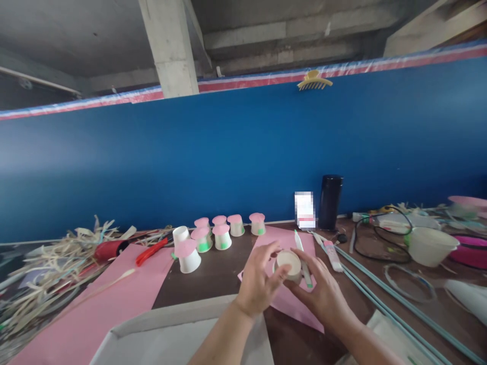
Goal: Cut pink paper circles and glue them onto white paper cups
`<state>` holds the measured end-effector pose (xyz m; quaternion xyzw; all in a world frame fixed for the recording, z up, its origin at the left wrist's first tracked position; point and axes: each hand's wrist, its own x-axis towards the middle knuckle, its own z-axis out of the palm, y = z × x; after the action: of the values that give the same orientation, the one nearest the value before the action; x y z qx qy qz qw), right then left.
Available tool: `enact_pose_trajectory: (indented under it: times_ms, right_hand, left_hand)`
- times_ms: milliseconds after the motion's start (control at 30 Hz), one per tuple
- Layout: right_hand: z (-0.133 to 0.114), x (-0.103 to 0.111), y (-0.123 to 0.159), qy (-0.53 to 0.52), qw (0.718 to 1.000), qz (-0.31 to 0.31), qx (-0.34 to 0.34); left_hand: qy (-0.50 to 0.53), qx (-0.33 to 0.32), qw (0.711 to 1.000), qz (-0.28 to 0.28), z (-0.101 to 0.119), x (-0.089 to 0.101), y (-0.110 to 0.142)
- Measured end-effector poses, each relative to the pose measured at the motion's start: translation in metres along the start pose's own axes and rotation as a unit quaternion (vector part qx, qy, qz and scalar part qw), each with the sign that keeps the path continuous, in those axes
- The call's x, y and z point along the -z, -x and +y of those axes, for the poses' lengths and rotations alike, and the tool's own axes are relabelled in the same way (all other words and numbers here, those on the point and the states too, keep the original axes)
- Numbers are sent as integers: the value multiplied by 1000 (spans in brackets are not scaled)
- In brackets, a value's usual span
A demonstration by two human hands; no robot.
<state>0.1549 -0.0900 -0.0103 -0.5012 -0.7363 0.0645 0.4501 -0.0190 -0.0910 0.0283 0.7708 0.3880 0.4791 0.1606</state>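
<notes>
Both my left hand [259,280] and my right hand [322,288] are around a small white paper cup [288,259], with fingers curved against its sides. Its round end faces up towards me. The cup is over a pink paper sheet [300,303] on the dark brown table. Just behind my right fingers, a white marker with green ends [300,242] lies on that sheet. To the right is a white glue tube [333,257] with a pink cap. At the back left stand several upturned paper cups [222,241] with pink paper tops and green marks.
At front left are a white tray [125,327] and a pink sheet [150,276] bearing red-handled scissors [151,252]. Pale strips [41,284] pile up at far left. A black bottle [330,203], pale blue rods [403,299] and a white tub [430,247] are on the right.
</notes>
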Motion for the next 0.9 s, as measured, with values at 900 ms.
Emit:
enact_pose_trajectory:
  times_ms: [900]
  right_hand:
    - [91, 53, -16, 239, 871, 196, -381]
  left_hand:
    - [-361, 215, 895, -149, -48, -10, 9]
